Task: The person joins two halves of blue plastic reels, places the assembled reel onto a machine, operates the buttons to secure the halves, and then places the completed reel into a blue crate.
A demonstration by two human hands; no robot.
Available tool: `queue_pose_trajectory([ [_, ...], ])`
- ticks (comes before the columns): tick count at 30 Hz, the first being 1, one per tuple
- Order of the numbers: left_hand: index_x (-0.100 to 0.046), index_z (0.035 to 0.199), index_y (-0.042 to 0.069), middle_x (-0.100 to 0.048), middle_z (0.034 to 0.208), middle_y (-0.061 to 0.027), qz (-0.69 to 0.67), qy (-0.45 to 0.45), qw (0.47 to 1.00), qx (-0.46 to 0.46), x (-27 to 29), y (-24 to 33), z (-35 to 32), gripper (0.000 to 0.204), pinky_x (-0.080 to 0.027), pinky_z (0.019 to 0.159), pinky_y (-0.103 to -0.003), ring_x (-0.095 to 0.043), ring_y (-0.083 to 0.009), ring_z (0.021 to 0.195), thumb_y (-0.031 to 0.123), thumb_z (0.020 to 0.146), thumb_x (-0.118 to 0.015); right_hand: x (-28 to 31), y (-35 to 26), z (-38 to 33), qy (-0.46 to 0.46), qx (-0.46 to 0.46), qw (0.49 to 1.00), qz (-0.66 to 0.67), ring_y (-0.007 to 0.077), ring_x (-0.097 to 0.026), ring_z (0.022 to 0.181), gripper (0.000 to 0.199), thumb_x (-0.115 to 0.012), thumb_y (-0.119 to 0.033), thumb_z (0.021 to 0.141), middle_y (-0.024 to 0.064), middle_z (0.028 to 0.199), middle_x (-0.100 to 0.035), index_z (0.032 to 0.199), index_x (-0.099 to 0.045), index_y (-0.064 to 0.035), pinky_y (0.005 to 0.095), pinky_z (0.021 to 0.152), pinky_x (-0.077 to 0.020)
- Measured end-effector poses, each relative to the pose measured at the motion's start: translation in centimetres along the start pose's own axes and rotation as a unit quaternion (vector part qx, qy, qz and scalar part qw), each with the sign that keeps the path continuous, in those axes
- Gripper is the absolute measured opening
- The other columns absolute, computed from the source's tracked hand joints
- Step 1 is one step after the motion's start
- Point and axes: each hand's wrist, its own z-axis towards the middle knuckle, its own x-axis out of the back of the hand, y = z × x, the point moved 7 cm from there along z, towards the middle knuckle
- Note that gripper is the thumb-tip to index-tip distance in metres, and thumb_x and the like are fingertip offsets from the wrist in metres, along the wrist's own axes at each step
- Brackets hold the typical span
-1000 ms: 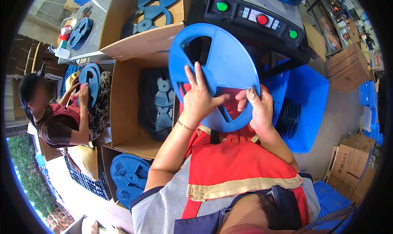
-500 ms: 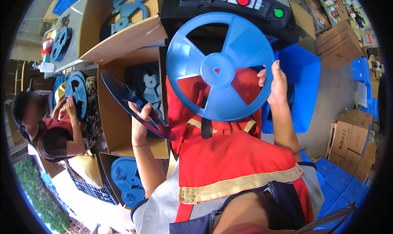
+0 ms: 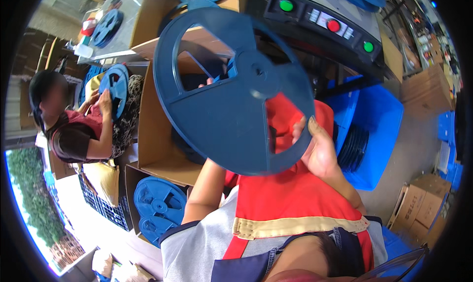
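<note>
A large blue reel flange (image 3: 217, 117), with a central hub and cut-out windows, is held up tilted before my chest. My right hand (image 3: 321, 151) is closed on its lower right rim, thumb on the near side. Behind it is my left hand, mostly hidden, with a few fingertips (image 3: 209, 82) showing through the upper left window. Next to those fingertips, parts of a second blue reel flange (image 3: 227, 71) show through the same window. The left forearm comes up below the disc's lower edge.
A machine panel (image 3: 325, 25) with green and red buttons stands ahead. A blue bin (image 3: 379, 129) at right holds dark discs. At left are a cardboard box (image 3: 157, 149) and more blue reels (image 3: 160, 203). A co-worker (image 3: 74, 119) handles a reel at far left.
The right-hand flange has moved left and tilted, now covering my left hand and most of the left-hand flange. The view has shifted, so the surroundings sit farther right.
</note>
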Motion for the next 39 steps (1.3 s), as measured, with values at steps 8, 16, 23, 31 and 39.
queue_pose_trajectory([
  [8,-0.018,0.134,-0.002,-0.039,0.124,-0.0195,-0.059,-0.103,0.992,-0.04,-3.4,5.4,3.2,0.107,-0.044,0.089,-0.038,-0.046,-0.0315,0.107,0.045,0.064,-0.085,-1.4,0.2,-2.4,-0.195,-0.236,0.853,-0.422,0.0247,-0.071,0.063,0.047,-0.063,-0.046,0.091,0.0154,0.076,-0.07,0.09,-0.066,0.0012,0.0337,0.058,-0.0587],
  [16,0.0,0.144,-0.002,-0.026,0.142,-0.0257,0.077,-0.272,0.958,-0.048,-10.2,6.0,3.3,0.135,-0.038,0.106,-0.044,-0.037,-0.0402,0.13,0.054,0.057,-0.087,-10.1,-8.1,2.3,-0.225,0.284,0.554,-0.749,0.0384,-0.054,0.122,0.12,-0.091,-0.026,0.06,0.02,0.158,-0.009,0.154,-0.017,-0.0183,0.0421,0.092,-0.0535],
  [23,-0.003,0.144,-0.013,-0.019,0.143,-0.0362,0.165,-0.308,0.928,0.126,-11.4,1.0,2.4,0.14,-0.04,0.107,-0.049,-0.033,-0.0485,0.134,0.068,0.06,-0.08,-4.8,-6.3,3.6,-0.223,0.115,0.795,-0.552,0.0346,-0.055,0.116,0.116,-0.091,-0.026,0.06,0.0177,0.148,-0.017,0.152,-0.02,-0.0162,0.04,0.089,-0.0533],
  [31,-0.019,0.145,-0.007,-0.018,0.147,-0.0392,0.326,-0.326,0.88,0.113,-13.6,3.6,1.9,0.129,-0.05,0.096,-0.049,-0.05,-0.0527,0.12,0.073,0.061,-0.076,-2.6,-6.4,3.6,-0.179,0.115,0.839,-0.501,0.0302,-0.056,0.108,0.112,-0.09,-0.026,0.06,0.015,0.137,-0.027,0.149,-0.023,-0.0139,0.0375,0.086,-0.0531],
  [39,-0.021,0.145,-0.003,-0.022,0.145,-0.0372,0.344,-0.295,0.885,0.11,-13.5,4.8,2.6,0.13,-0.047,0.099,-0.05,-0.049,-0.0499,0.122,0.066,0.054,-0.084,-2.0,-6.5,4.0,-0.163,0.122,0.844,-0.496,0.0258,-0.057,0.101,0.109,-0.09,-0.026,0.06,0.0123,0.125,-0.036,0.147,-0.027,-0.0116,0.0351,0.082,-0.0529],
])
